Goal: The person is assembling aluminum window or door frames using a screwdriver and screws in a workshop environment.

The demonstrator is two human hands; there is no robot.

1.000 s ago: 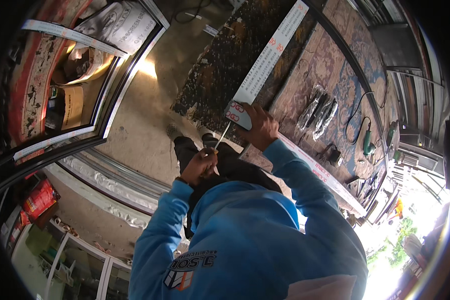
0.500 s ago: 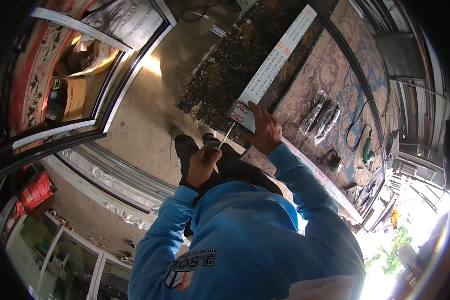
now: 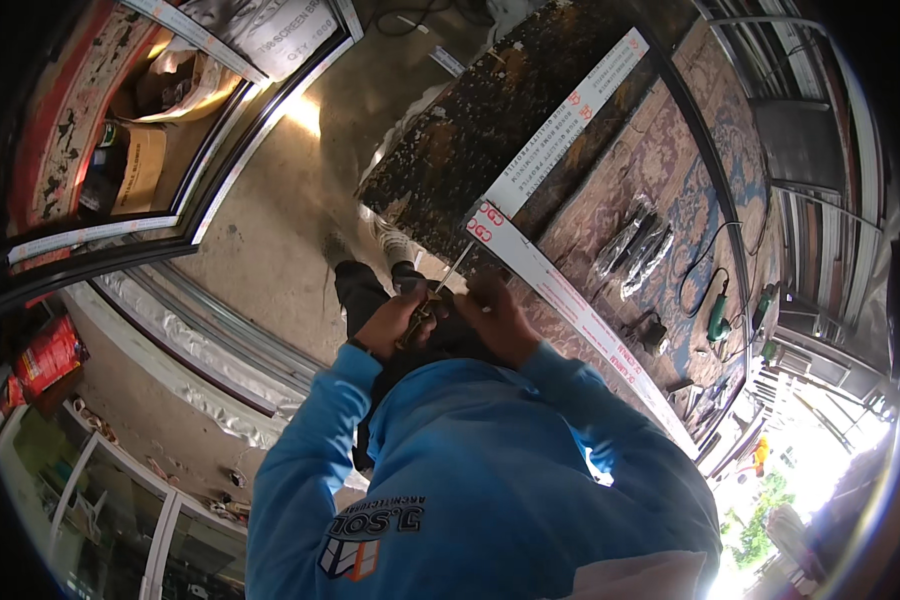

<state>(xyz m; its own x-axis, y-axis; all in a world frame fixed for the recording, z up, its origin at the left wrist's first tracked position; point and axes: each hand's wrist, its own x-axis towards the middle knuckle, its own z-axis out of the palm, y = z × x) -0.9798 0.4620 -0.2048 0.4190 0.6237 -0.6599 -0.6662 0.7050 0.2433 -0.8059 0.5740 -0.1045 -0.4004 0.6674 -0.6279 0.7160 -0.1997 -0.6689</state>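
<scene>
Here two hands meet close together in front of the person's chest, above the blue sleeves. The left hand [image 3: 395, 318] has its fingers closed around the dark handle of one screwdriver [image 3: 440, 290], whose thin metal shaft points up and to the right, with its tip at the near corner of a white profile strip [image 3: 560, 290]. The right hand [image 3: 497, 318] is just beside the left one, fingers curled downward; whether they grip something I cannot tell. There are two white strips with red marks: the near one runs along the edge of the workbench [image 3: 660, 170] toward the lower right, and the second white strip [image 3: 570, 115] lies across a dark speckled board [image 3: 460, 140], and both meet at a corner near the screwdriver tip. On the bench, well apart from the hands, lie some clear plastic bags [image 3: 635, 245], perhaps three, one green power tool [image 3: 718, 318] with a black cable [image 3: 705, 265]. Below the hands two dark shoes [image 3: 355, 290] stand on the concrete floor [image 3: 270, 190]. At the left stands a dark metal frame [image 3: 220, 190].
</scene>
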